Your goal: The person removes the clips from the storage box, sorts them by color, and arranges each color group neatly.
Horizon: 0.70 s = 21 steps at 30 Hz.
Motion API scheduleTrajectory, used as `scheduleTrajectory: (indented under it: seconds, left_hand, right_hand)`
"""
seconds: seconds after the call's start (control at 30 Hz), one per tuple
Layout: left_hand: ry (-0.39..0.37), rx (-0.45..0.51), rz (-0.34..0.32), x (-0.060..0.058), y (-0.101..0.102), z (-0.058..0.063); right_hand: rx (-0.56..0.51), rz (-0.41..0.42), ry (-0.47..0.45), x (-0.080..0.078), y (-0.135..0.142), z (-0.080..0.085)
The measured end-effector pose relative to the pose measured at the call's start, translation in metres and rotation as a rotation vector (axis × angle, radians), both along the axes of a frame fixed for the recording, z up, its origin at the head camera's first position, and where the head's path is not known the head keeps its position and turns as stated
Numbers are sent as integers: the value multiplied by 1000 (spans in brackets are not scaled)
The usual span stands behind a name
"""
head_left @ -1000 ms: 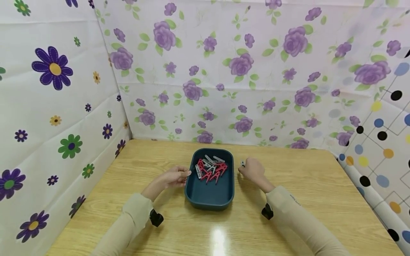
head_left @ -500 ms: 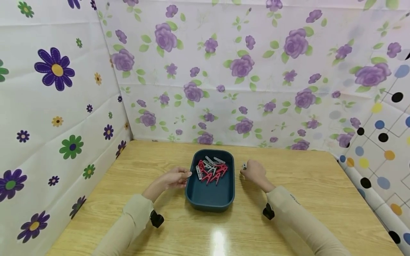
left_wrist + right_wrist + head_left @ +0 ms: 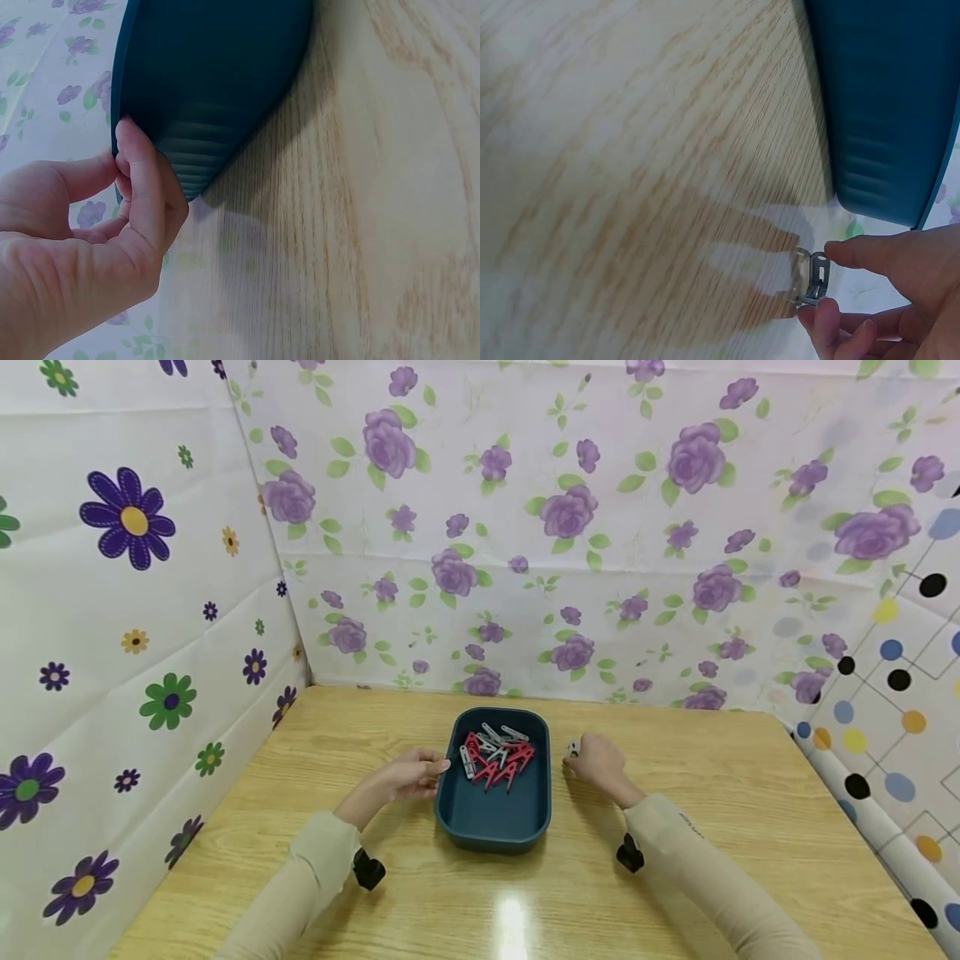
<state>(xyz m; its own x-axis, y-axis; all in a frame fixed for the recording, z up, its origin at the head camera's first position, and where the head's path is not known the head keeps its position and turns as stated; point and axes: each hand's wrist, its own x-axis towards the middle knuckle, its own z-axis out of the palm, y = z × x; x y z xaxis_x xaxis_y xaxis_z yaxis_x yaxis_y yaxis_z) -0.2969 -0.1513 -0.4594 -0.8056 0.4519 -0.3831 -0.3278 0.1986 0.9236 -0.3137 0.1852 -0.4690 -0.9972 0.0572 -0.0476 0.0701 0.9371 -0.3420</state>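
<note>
My left hand [image 3: 408, 774] grips the left side of a dark teal plastic tub [image 3: 491, 817]. In the left wrist view its thumb and fingers pinch the tub's rim [image 3: 118, 90]. Right of the tub, low over the table, my right hand [image 3: 597, 766] holds a grey clothespin [image 3: 820, 276] between thumb and fingertips, the thumb at one end and the curled fingers at the other. Only a bit of that clothespin shows in the head view. Inside the tub, red clothespins [image 3: 507, 774] and pale grey clothespins [image 3: 467, 762] lie jumbled together toward the far end.
The tub stands on a light wood-grain table [image 3: 420, 893]. A flower-printed cloth [image 3: 517, 593] hangs behind the far edge, with more patterned cloth at the left [image 3: 127, 710] and right [image 3: 892, 727]. Each wrist carries a small black camera.
</note>
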Motion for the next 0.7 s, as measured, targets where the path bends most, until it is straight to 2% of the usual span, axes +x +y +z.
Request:
scheduleTrajectory:
  seconds: [0.27, 0.43, 0.7]
  left_hand:
    - [2, 0, 4, 0, -1, -1]
    - [4, -10, 13, 0, -1, -1]
    - [0, -3, 9, -1, 0, -1]
  right_hand:
    - [-3, 25, 37, -1, 3, 6]
    - [-67, 62, 109, -3, 4, 11]
    - [-98, 100, 260, -5, -1, 16]
